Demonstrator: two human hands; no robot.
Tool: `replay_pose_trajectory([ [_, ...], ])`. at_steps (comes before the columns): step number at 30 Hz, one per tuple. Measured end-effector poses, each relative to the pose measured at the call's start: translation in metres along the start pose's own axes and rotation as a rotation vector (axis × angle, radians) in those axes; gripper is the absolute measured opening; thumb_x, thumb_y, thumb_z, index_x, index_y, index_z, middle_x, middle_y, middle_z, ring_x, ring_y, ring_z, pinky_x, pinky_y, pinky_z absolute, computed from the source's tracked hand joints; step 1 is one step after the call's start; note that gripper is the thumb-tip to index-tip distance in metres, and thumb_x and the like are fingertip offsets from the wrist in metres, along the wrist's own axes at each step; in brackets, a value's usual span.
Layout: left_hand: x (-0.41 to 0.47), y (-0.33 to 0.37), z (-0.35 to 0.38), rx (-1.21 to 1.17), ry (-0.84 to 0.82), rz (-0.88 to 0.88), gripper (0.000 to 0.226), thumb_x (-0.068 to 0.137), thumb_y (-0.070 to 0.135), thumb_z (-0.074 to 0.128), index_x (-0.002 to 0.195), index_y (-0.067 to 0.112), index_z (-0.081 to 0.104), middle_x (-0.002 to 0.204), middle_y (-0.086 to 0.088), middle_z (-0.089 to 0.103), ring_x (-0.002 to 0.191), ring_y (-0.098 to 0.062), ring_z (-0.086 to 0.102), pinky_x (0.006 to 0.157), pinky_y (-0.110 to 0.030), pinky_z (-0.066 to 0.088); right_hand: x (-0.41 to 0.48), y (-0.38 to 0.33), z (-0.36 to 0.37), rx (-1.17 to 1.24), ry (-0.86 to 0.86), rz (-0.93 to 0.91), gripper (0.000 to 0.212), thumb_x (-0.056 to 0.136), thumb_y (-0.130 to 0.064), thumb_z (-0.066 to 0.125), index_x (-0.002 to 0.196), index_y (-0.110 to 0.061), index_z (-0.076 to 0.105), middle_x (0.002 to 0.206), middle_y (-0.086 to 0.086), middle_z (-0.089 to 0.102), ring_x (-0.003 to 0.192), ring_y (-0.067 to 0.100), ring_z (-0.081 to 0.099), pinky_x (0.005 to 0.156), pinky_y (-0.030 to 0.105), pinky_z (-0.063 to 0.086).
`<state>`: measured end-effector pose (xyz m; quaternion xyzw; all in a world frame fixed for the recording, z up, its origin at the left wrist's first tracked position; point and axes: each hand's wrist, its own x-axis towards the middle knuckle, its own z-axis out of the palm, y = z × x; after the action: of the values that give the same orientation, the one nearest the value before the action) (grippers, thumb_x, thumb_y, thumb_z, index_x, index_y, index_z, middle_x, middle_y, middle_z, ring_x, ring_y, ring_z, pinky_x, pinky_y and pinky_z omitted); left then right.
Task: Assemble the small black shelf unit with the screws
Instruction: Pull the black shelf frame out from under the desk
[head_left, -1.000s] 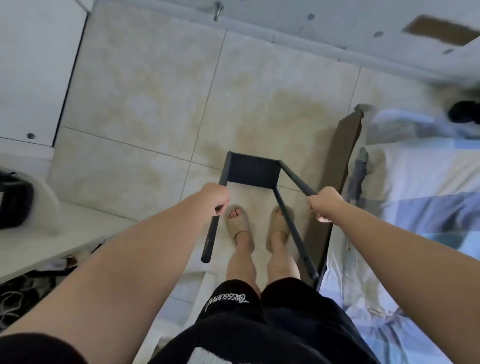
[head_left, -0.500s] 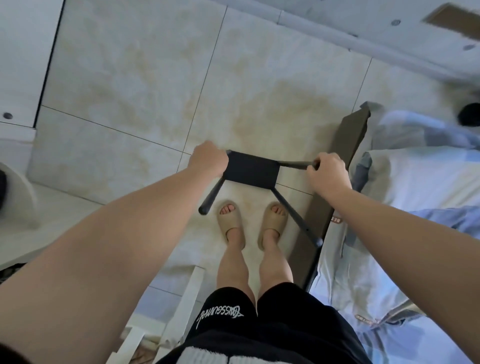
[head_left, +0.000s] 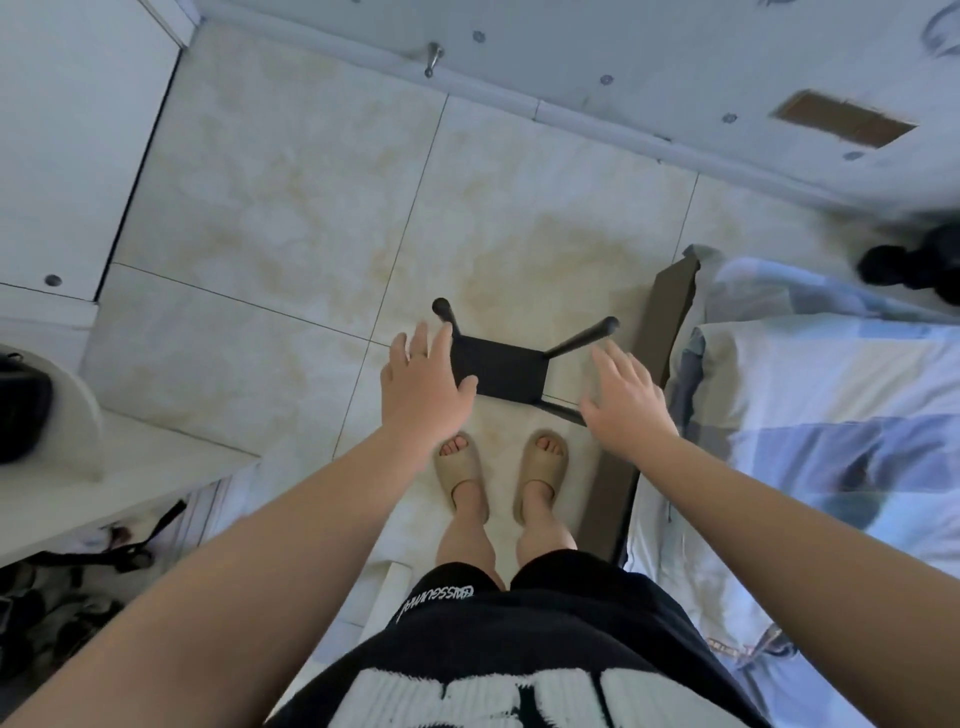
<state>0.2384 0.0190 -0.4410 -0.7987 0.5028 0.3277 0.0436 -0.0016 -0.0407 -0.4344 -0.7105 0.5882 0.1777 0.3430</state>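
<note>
- Small black shelf unit (head_left: 501, 375) standing on the tiled floor (head_left: 291, 218), just ahead of the feet in beige slides (head_left: 460, 465), close beside the bed (head_left: 810, 415).
- Flat dark panel low, slim round posts rising toward the camera; two rounded post ends visible at the far corners, a third post partly hidden near the right wrist.
- Left hand (head_left: 421, 384) open, fingers spread, thumb overlapping the panel's left edge in view; actual contact not determinable.
- Right hand (head_left: 621, 400) open, palm down, apart from the nearest post, gripping nothing.
- Hands well apart, one on each side of the unit; posture judged as steadying or checking that the frame stands level.
- No screws discernible at this range.
- Finish: matt black, probably coated metal; floor glossy, cream-mottled; bedding soft, blue and white blocks.
- Assembly judged near complete, unit resting unaided.
</note>
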Motion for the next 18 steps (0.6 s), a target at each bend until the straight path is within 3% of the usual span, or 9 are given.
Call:
replay_pose_trajectory([
  [8,-0.120,-0.032,-0.002,0.002,0.110,0.124,0.078,0.093,0.067,0.040,0.157,0.034,0.011,0.169,0.000,-0.004,0.153,-0.028,-0.011,0.121,-0.054,0.005,-0.096,-0.032,0.012,-0.240,0.064,-0.229,0.070,0.104,-0.040,0.040,0.162,-0.028,0.002,0.170,-0.001,-0.001,0.156,0.026,-0.006,0.125,0.050,0.002],
  [14,-0.185,-0.048,0.004,0.024,0.204,0.026,0.093,0.079,0.089,0.015,0.157,0.040,-0.004,0.167,0.006,-0.018,0.150,-0.022,-0.026,0.120,-0.053,-0.008,-0.135,-0.054,0.015,-0.356,0.127,-0.415,0.070,0.104,-0.047,0.036,0.160,-0.030,-0.002,0.169,-0.004,-0.004,0.156,0.026,-0.009,0.124,0.050,-0.001],
  [18,-0.231,-0.050,0.007,0.005,0.308,-0.041,0.093,0.079,0.088,0.016,0.157,0.041,-0.004,0.167,0.007,-0.018,0.148,-0.019,-0.030,0.120,-0.050,-0.013,-0.162,-0.064,0.021,-0.369,0.129,-0.561,0.071,0.103,-0.048,0.039,0.160,-0.031,-0.001,0.169,-0.005,-0.002,0.156,0.025,-0.009,0.124,0.049,-0.001],
])
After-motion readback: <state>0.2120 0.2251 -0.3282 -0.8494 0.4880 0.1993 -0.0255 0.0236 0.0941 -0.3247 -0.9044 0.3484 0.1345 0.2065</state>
